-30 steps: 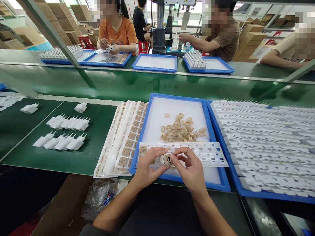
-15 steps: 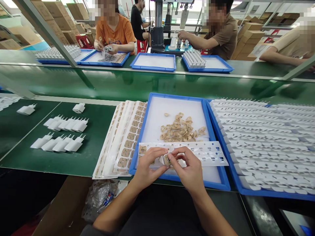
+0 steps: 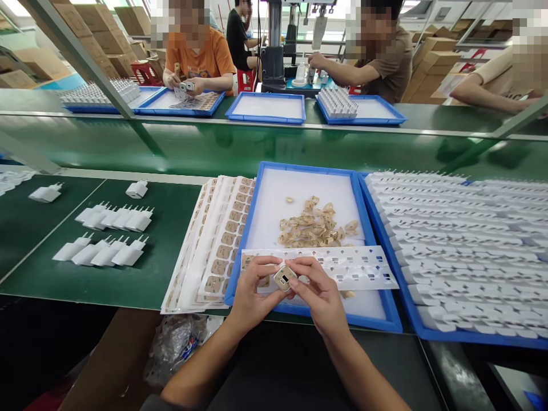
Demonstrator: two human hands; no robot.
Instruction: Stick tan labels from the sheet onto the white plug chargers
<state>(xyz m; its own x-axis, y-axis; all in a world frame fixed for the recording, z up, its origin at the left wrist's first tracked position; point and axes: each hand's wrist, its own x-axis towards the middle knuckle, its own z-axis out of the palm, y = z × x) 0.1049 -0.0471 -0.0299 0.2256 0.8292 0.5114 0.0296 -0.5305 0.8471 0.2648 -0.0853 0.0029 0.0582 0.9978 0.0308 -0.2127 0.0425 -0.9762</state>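
Note:
Between my two hands is a white charger plug (image 3: 285, 278), its end face covered by a tan sticker with a dark port opening. My left hand (image 3: 256, 291) grips it from the left, fingers above and thumb below. On its right side, my right hand (image 3: 317, 292) also pinches it, thumb on the lower corner of the face. Beneath the hands a mostly peeled sticker sheet (image 3: 359, 264) lies across the blue-rimmed tray (image 3: 306, 166). Crumpled tan sticker pieces (image 3: 317, 222) are heaped in that tray behind the sheet.
Stacked sticker sheets (image 3: 214, 240) lie left of the tray. Several white charger plugs (image 3: 103, 251) rest on the green table farther left. At right, another blue tray (image 3: 396, 285) holds dense rows of white plugs. Co-workers (image 3: 199, 57) sit beyond the green conveyor belt (image 3: 205, 142).
The plug has turned so its stickered face points more toward me. My right hand has shifted slightly left and its fingers now close round the plug's edges.

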